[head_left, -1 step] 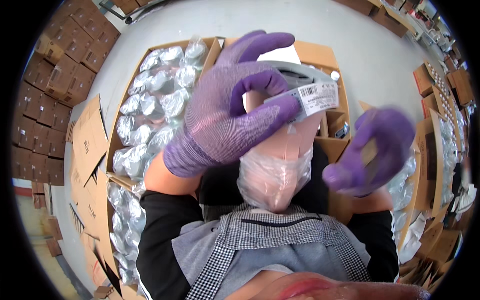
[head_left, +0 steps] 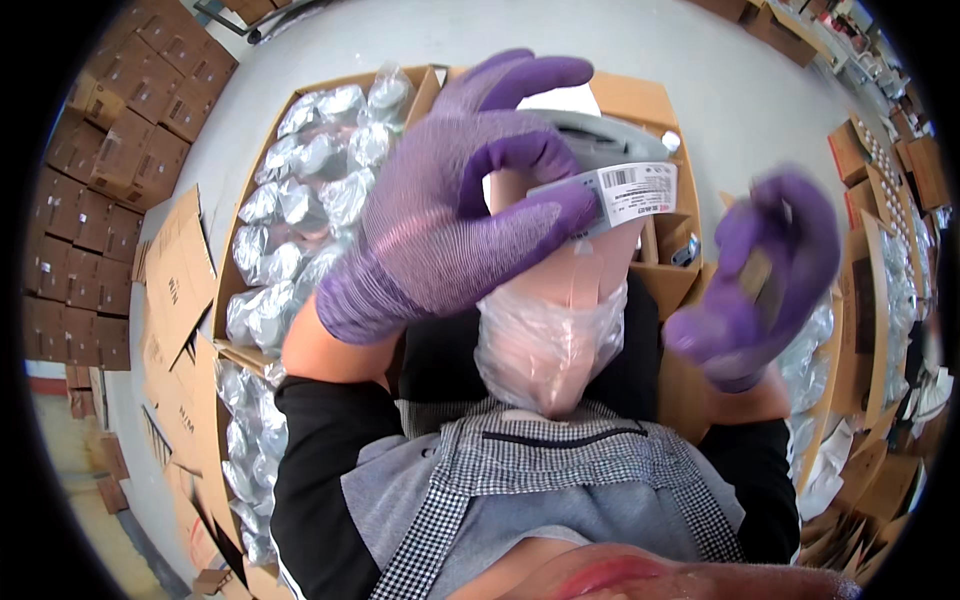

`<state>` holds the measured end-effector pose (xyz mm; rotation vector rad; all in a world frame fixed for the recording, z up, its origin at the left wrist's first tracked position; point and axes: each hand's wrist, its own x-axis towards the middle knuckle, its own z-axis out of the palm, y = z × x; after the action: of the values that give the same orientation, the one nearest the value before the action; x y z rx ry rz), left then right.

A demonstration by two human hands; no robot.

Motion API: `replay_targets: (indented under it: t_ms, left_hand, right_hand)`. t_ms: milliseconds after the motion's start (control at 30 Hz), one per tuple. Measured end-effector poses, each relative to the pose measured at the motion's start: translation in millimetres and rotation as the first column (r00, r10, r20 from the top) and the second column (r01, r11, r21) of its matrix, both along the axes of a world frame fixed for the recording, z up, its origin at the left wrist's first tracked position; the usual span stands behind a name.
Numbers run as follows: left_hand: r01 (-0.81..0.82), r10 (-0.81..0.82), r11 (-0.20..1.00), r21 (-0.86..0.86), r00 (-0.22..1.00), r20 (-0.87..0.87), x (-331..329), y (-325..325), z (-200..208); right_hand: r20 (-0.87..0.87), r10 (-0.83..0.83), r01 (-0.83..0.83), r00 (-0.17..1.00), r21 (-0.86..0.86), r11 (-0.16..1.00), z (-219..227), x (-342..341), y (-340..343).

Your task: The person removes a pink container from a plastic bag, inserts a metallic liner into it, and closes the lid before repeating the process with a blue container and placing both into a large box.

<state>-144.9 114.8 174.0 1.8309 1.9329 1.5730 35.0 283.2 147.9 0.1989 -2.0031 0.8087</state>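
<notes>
My left hand, in a purple knit glove, pinches a printed tag with a barcode between thumb and forefinger; its other fingers stretch upward. Under the tag, a pink vessel with a grey top part stands upright before my lap, clear plastic wrap gathered round its lower part. Whether the tag touches the vessel I cannot tell. Off to the right and apart from the vessel, my gloved right hand is blurred, fingers loosely curled and thumb apart. A tan patch shows in its palm; I cannot make out what it is.
Left of me stands an open carton packed with plastic-wrapped vessels. Behind the pink vessel is another open carton with dividers. Flattened cardboard lies on the floor at left, beside stacked boxes. More cartons line the right side.
My right hand has moved slightly right and up, away from the vessel. My left hand has shifted a little left and up, still pinching the tag.
</notes>
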Motion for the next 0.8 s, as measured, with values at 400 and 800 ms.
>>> replay_targets:
  t_ms: [400,800]
  left_hand:
    - [-0.037,0.034,0.978,-0.206,0.999,-0.019,-5.2,5.5,-12.8]
    - [-0.007,0.003,0.999,-0.038,0.996,-0.088,-7.9,14.2,-37.1]
  right_hand:
    - [0.33,0.08,0.088,0.941,-0.465,0.881,-48.2,-15.3,-5.7]
    - [0.349,0.006,0.123,0.937,-0.345,0.93,-71.8,-21.3,6.2]
